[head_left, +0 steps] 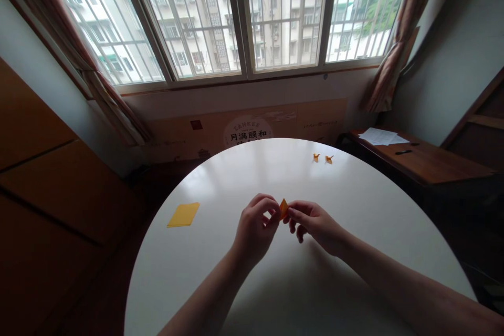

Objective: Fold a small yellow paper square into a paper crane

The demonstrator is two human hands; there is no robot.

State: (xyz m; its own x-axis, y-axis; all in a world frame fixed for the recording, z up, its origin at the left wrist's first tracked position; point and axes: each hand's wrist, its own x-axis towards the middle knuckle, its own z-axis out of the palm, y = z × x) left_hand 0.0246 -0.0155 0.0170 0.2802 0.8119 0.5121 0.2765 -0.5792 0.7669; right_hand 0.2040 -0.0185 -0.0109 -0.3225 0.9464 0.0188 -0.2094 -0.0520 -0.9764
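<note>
Between my two hands a small folded piece of orange-yellow origami paper [284, 209] is held up over the white table, its pointed tip upward. My left hand [256, 226] pinches its left side with thumb and forefinger. On the other side, the thumb and forefinger of my right hand [313, 219] grip the right edge, while the lower fingers curl loosely beneath. Parts of the folded paper are hidden behind the fingertips. A stack of yellow square paper [184, 214] lies to the left. Farther back stand two small folded paper cranes, a left one [316, 157] and a right one [329, 159].
The round white table [354, 283] fills the space before me, its curved edge running left, back and right. Behind its right side is a brown wooden desk [429, 160] with white sheets [381, 136] and a small dark object [403, 152]. Barred windows are ahead.
</note>
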